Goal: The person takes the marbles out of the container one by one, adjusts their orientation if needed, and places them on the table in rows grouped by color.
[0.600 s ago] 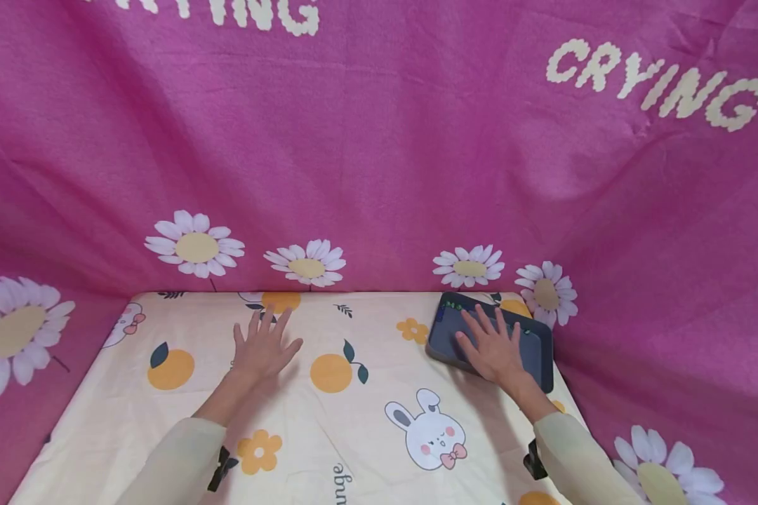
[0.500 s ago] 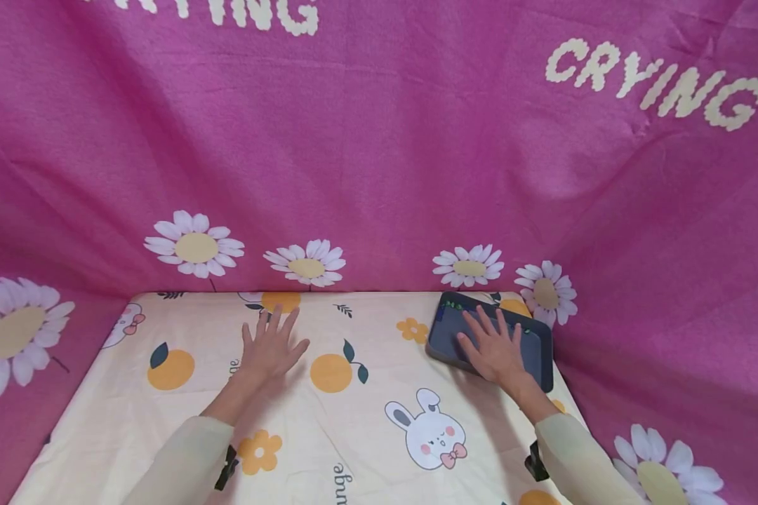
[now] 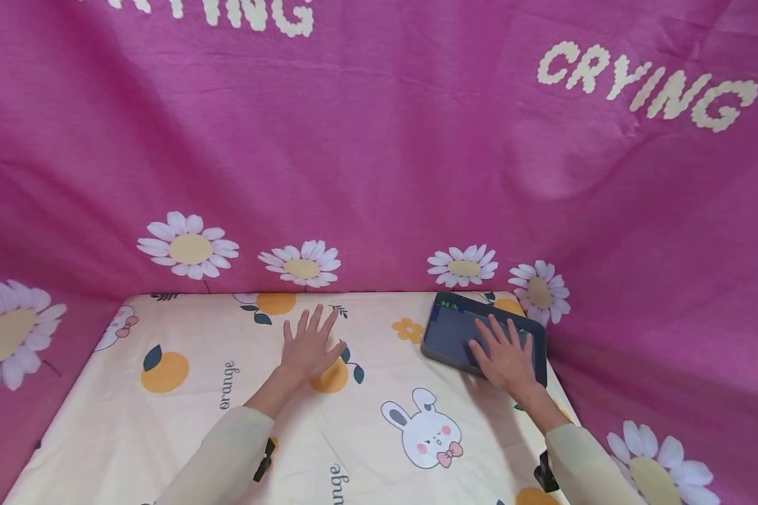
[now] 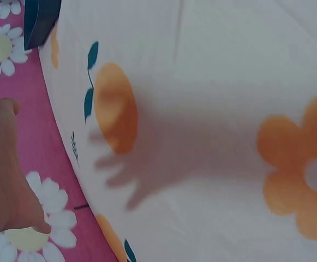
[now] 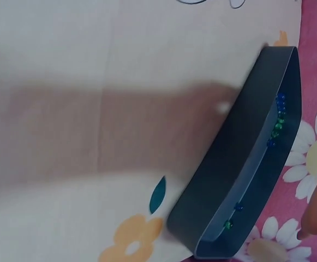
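Note:
A dark grey rectangular tray (image 3: 450, 339) lies at the far right of the table. Small blue and green beads (image 5: 279, 126) sit inside it, mostly bunched toward one end, with a couple apart in the right wrist view. My right hand (image 3: 507, 360) hovers over the tray's right part, fingers spread and holding nothing. Left of the tray, my left hand (image 3: 309, 348) is held above the cloth with its fingers spread. Its shadow falls on the cloth in the left wrist view, where part of the hand (image 4: 8, 180) shows at the left edge.
A cream cloth (image 3: 366, 435) printed with oranges, flowers and a rabbit covers the table. Pink fabric (image 3: 379, 154) with daisies and lettering hangs behind and along both sides. The tray stands close to the table's far right corner.
My left hand has moved right across the cloth, toward the tray. The right hand has shifted slightly right and nearer over the tray. The head view has turned a little.

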`<act>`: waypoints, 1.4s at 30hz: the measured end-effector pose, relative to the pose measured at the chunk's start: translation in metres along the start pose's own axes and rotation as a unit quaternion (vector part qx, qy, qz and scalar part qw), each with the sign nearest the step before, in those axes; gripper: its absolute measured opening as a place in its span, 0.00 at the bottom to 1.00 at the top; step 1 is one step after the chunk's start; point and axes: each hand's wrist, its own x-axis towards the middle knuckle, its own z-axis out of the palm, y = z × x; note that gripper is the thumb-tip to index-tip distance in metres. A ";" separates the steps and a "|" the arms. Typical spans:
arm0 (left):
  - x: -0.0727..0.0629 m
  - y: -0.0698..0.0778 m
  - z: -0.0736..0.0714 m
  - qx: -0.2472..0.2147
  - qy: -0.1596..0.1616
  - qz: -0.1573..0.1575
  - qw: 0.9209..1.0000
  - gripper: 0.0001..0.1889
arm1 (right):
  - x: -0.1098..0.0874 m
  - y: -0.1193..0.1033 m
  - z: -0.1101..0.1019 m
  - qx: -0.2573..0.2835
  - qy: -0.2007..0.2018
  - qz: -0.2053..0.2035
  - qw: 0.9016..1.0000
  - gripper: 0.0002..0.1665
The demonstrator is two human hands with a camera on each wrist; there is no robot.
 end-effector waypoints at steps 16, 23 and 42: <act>0.025 0.046 0.024 0.023 -0.012 0.040 0.999 0.37 | -0.023 0.031 -0.004 -0.016 0.009 0.046 0.999 0.37; 0.036 0.059 0.027 0.057 -0.012 0.057 0.997 0.37 | -0.033 0.046 0.002 -0.022 -0.005 0.068 0.997 0.39; 0.059 0.097 0.037 0.034 -0.020 0.086 0.995 0.36 | -0.053 0.074 0.009 -0.017 -0.004 0.095 0.995 0.42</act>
